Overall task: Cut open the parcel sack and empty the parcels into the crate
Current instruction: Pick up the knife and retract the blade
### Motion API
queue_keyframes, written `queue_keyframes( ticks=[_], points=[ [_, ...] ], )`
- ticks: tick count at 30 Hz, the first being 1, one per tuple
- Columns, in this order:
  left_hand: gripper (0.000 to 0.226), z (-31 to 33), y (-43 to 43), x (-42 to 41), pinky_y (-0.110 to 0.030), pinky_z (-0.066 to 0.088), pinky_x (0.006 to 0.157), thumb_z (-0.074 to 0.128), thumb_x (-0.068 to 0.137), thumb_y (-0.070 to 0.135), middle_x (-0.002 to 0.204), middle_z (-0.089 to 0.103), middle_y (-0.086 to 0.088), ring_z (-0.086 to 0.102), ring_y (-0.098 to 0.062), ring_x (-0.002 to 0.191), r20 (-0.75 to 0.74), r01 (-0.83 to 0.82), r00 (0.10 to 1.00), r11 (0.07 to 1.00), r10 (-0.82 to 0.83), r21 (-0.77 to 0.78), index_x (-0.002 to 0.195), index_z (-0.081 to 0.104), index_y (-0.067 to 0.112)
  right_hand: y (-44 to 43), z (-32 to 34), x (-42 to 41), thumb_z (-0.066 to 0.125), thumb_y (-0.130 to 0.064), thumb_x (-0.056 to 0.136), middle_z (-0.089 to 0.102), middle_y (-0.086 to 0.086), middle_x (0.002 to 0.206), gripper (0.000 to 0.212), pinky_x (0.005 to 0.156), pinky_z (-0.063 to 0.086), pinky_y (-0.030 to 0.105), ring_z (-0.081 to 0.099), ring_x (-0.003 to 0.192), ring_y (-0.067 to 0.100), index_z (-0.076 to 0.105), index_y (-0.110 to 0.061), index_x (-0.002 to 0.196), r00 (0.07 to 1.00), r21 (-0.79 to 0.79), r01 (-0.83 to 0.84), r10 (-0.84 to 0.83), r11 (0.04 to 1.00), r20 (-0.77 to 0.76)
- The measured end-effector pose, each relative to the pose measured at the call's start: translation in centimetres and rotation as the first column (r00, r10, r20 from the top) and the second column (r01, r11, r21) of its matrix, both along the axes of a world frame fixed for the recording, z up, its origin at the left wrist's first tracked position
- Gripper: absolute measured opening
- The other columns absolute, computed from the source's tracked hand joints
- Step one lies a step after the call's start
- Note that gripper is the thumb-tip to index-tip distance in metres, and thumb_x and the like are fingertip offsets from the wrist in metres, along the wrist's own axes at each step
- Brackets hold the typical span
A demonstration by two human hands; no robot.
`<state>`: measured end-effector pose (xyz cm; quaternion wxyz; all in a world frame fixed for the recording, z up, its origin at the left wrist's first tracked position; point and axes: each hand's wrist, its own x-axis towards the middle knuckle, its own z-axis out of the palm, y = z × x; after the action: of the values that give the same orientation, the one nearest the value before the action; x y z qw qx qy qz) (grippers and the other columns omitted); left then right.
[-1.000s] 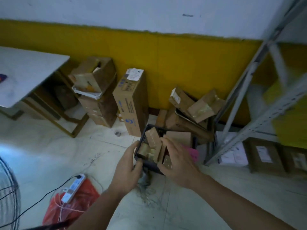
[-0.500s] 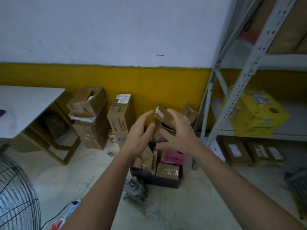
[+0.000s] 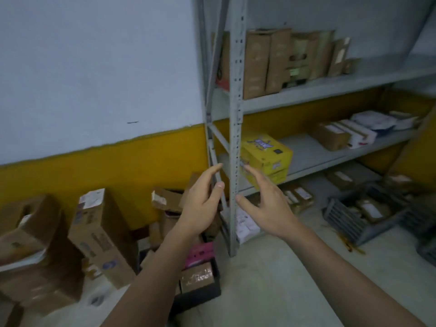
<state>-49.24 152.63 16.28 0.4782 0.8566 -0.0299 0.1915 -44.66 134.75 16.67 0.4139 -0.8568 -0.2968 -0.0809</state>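
A black crate (image 3: 207,292) stands on the floor at lower centre, partly hidden behind my left forearm. It holds a brown taped parcel (image 3: 197,277) and a pink parcel (image 3: 199,254). My left hand (image 3: 200,206) and my right hand (image 3: 266,208) are raised in front of me, well above the crate. Both have relaxed, spread fingers and hold nothing. They flank the grey upright of the metal shelf rack (image 3: 236,142). No sack shows in this view.
Cardboard boxes (image 3: 99,234) are stacked against the yellow and white wall at left. The rack's shelves carry a yellow box (image 3: 266,156) and brown cartons (image 3: 278,60). A grey slatted crate (image 3: 354,220) with parcels sits on the floor at right.
My hands rose off the crate and came away empty. The view swung up and to the right, bringing the shelf rack into the centre.
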Motion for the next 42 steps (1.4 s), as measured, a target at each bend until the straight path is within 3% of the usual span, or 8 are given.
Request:
queue_keyframes(
  ticks=[10, 15, 22, 28, 33, 37, 39, 42],
  points=[
    [0.049, 1.9, -21.7, 9.1, -0.04, 0.037, 0.116, 0.044, 0.099, 0.038, 0.148, 0.049, 0.01, 0.04, -0.001, 0.14, 0.088, 0.309, 0.948, 0.951, -0.306, -0.029, 0.145, 0.046, 0.022, -23.0, 2.2, 3.2, 0.062, -0.046, 0.092, 0.033, -0.007, 0.157, 0.072, 0.116, 0.027, 0.03, 0.027, 0.144, 0.009, 0.029, -0.025, 0.152, 0.954, -0.046, 0.3, -0.298, 0.953, 0.042],
    [0.051, 0.9, -35.5, 13.0, -0.028, 0.046, 0.102, 0.045, 0.097, 0.042, 0.145, 0.051, 0.013, 0.051, 0.011, 0.122, 0.069, 0.406, 0.913, 0.912, -0.402, -0.054, 0.144, 0.046, 0.025, -37.1, 1.9, 5.3, 0.058, -0.055, 0.091, 0.028, -0.013, 0.158, 0.074, 0.117, 0.029, 0.034, 0.025, 0.144, 0.006, 0.025, -0.032, 0.153, 0.919, -0.114, 0.393, -0.392, 0.913, 0.03],
    [0.046, 0.5, -50.7, 18.8, -0.037, 0.036, 0.116, 0.043, 0.101, 0.039, 0.148, 0.047, 0.014, 0.04, -0.001, 0.139, 0.024, 0.443, 0.897, 0.896, -0.442, -0.021, 0.146, 0.043, 0.031, -53.5, 1.8, 8.9, 0.059, -0.054, 0.09, 0.034, -0.009, 0.156, 0.073, 0.113, 0.037, 0.041, 0.033, 0.142, 0.011, 0.027, -0.032, 0.151, 0.872, -0.138, 0.484, -0.49, 0.864, -0.006],
    [0.041, -0.3, -61.2, 24.2, -0.001, 0.028, 0.099, 0.045, 0.105, 0.026, 0.142, 0.048, 0.018, 0.041, 0.012, 0.128, -0.014, 0.54, 0.841, 0.841, -0.54, 0.009, 0.145, 0.042, 0.031, -62.2, 0.1, 13.9, 0.064, -0.044, 0.091, 0.033, -0.008, 0.156, 0.074, 0.105, 0.024, 0.007, 0.032, 0.134, -0.003, 0.029, -0.024, 0.152, 0.849, -0.147, 0.516, -0.527, 0.844, -0.042],
    [0.043, -2.3, -66.6, 31.5, -0.016, 0.033, 0.105, 0.044, 0.103, 0.032, 0.145, 0.049, 0.014, 0.043, 0.002, 0.133, -0.024, 0.546, 0.836, 0.836, -0.548, -0.051, 0.146, 0.044, 0.027, -67.1, -1.7, 20.3, 0.061, -0.046, 0.092, 0.029, -0.009, 0.158, 0.073, 0.113, 0.023, 0.021, 0.026, 0.144, 0.006, 0.026, -0.026, 0.153, 0.835, -0.174, 0.538, -0.55, 0.825, -0.026],
    [0.04, -2.9, -71.1, 37.9, -0.002, 0.034, 0.095, 0.046, 0.105, 0.024, 0.138, 0.052, 0.015, 0.044, 0.019, 0.12, -0.039, 0.558, 0.826, 0.826, -0.562, -0.077, 0.145, 0.046, 0.024, -70.6, -2.4, 25.8, 0.059, -0.05, 0.092, 0.03, -0.008, 0.158, 0.073, 0.113, 0.025, 0.023, 0.027, 0.144, 0.008, 0.026, -0.026, 0.153, 0.83, -0.188, 0.54, -0.557, 0.82, -0.043],
    [0.041, -2.5, -72.7, 41.2, 0.001, 0.035, 0.093, 0.045, 0.105, 0.023, 0.141, 0.052, 0.012, 0.046, 0.015, 0.121, -0.059, 0.553, 0.828, 0.829, -0.558, -0.088, 0.146, 0.045, 0.022, -72.2, -2.2, 28.3, 0.061, -0.048, 0.092, 0.035, -0.008, 0.154, 0.072, 0.11, 0.029, 0.022, 0.033, 0.138, 0.006, 0.028, -0.025, 0.151, 0.826, -0.162, 0.542, -0.558, 0.825, -0.079],
    [0.044, -2.0, -74.7, 45.9, -0.019, 0.043, 0.106, 0.045, 0.104, 0.028, 0.147, 0.05, 0.007, 0.048, 0.002, 0.129, -0.06, 0.567, 0.818, 0.819, -0.572, -0.084, 0.147, 0.044, 0.021, -74.8, -2.2, 32.2, 0.063, -0.038, 0.094, 0.038, -0.021, 0.138, 0.064, 0.102, 0.028, 0.012, 0.032, 0.12, -0.015, 0.032, -0.028, 0.148, 0.825, -0.119, 0.546, -0.557, 0.829, -0.093]
  ],
)
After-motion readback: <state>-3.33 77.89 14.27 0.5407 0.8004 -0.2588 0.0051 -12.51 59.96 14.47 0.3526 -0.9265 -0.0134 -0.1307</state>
